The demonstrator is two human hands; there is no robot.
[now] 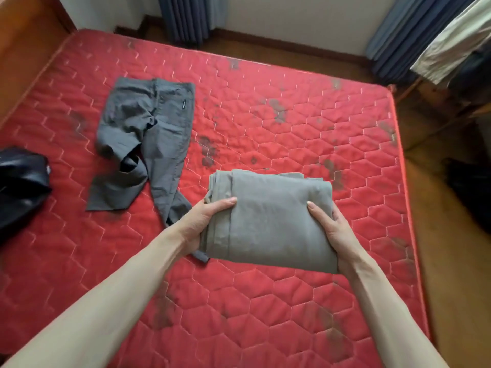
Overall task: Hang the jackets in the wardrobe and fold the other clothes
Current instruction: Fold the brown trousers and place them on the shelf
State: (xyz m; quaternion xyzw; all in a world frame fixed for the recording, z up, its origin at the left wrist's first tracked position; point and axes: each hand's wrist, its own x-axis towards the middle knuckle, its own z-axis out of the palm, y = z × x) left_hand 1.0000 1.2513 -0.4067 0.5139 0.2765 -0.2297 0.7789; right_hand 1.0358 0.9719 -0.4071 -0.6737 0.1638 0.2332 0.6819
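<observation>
A person stands at the foot of a bed, seen from a head-worn camera looking down over two bare forearms. Both hands hold a folded grey-green garment (268,221) above the red quilted mattress (305,123). The left hand (204,224) grips the bundle's left edge, thumb on top and fingers underneath. The right hand (337,229) grips the right edge the same way. The bundle is a neat, thick rectangle of several layers, with stacked fold edges showing along its left and far sides.

The cloth looks soft, light and limp, a matte weave that should not slip. It probably keeps its shape only while supported from below, so palms under two opposite sides, as here, seem the safest hold; a one-handed pinch at a corner would likely let the layers slide open.

To the left, a pair of dark grey trousers (143,144) lies unfolded and rumpled on the mattress, one leg twisted and its hem reaching under the held bundle. It will likely need smoothing flat, and taking by the waistband looks the easiest start. At the far left edge of the bed sits a shiny black garment (21,187), possibly a jacket, though it is too cropped to tell. Blue curtains (183,19) hang along the far wall.
</observation>
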